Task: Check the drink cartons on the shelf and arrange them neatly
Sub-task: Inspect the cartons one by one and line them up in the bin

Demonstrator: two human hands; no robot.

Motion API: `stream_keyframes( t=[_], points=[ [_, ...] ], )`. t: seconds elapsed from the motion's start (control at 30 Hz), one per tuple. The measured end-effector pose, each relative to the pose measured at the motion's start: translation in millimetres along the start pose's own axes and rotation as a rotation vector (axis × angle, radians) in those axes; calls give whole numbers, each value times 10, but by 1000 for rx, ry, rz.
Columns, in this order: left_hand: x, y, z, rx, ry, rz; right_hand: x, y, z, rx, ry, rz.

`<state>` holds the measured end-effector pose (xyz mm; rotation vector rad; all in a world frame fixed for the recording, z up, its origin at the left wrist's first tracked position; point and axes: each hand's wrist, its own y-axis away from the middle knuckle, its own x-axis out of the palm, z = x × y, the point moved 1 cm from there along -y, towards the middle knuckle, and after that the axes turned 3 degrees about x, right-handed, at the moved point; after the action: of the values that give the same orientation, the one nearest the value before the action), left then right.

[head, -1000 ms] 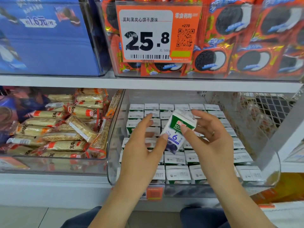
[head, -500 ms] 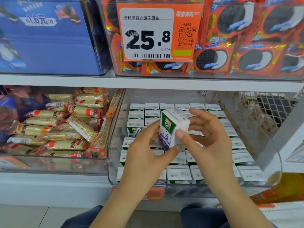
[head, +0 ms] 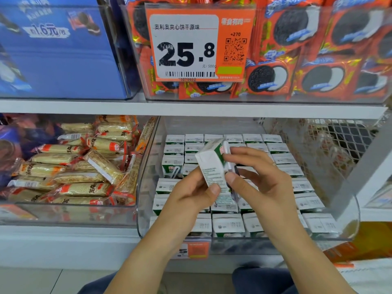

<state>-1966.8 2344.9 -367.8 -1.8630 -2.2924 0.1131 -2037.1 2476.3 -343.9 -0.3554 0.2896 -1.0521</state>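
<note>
A small white and green drink carton is held up above a clear plastic bin on the lower shelf, its printed white side facing me. My left hand grips it from the lower left, thumb on the side panel. My right hand grips it from the right, thumb and fingers curled round its edge. Below lie several rows of like cartons. One carton at the left stands with its green front and straw showing beside a gap.
A bin of yellow wrapped snack bars stands to the left. The upper shelf holds orange cookie packs, a blue box and an orange price tag. White wire mesh closes the right side.
The carton has been turned in both hands: its green front with the numeral faced me before, and now its white printed side does. Both hands kept their hold.
</note>
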Motion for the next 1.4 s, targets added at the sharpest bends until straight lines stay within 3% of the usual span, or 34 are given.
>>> stream_keyframes(
  t=[0.17, 0.37, 0.53, 0.97, 1.17, 1.33, 1.4],
  points=[
    [13, -3, -21, -15, 28, -13, 2, 1, -20, 47, 9, -8],
    [2, -24, -64, -119, 12, -88, -23, -48, -143, 297, -72, 11],
    [-4, -27, -56, -139, -22, -102, 8, -69, -147, 378, -137, 19],
    [-15, -40, -93, -97, -28, -179, -71, -93, -131, 318, -201, 55],
    [-66, -44, -98, -217, -78, -70, -283, -139, -88, 198, 11, 246],
    [-85, -122, -67, -309, -181, -50, -385, -158, -108, 212, 130, 332],
    [-52, -113, -124, -207, -200, -16, -411, -169, -99, 208, 139, 317]
  ],
)
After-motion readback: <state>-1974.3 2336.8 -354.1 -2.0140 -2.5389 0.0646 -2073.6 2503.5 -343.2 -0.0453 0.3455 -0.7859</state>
